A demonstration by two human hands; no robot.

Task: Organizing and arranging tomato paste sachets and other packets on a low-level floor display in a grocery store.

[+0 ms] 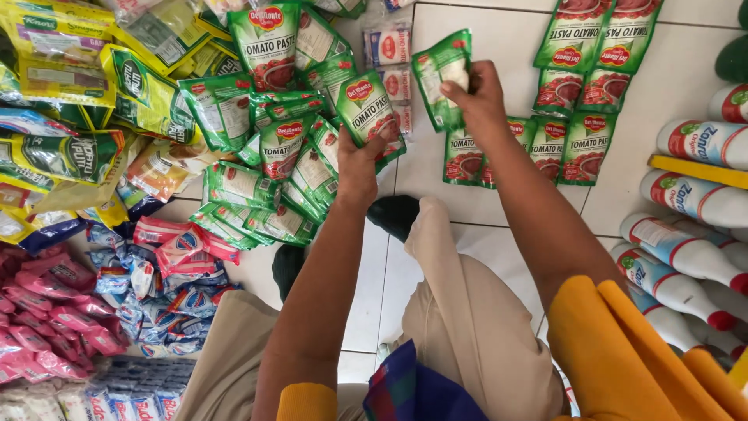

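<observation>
My left hand (358, 168) grips a green tomato-paste pouch (366, 109) above the loose pile of green pouches (265, 179) on the floor. My right hand (479, 97) pinches another green pouch (438, 74) by its edge, held over the white tiles. Just right of that hand, green pouches lie in neat rows (561, 140). Both forearms reach forward from yellow sleeves over my bent knees in beige trousers.
Yellow and green sachets (70, 93) heap at the far left. Pink and blue small packets (117, 288) lie at lower left. White bottles with red caps (686, 257) lie side by side on the right. White floor tiles (499, 39) show between them.
</observation>
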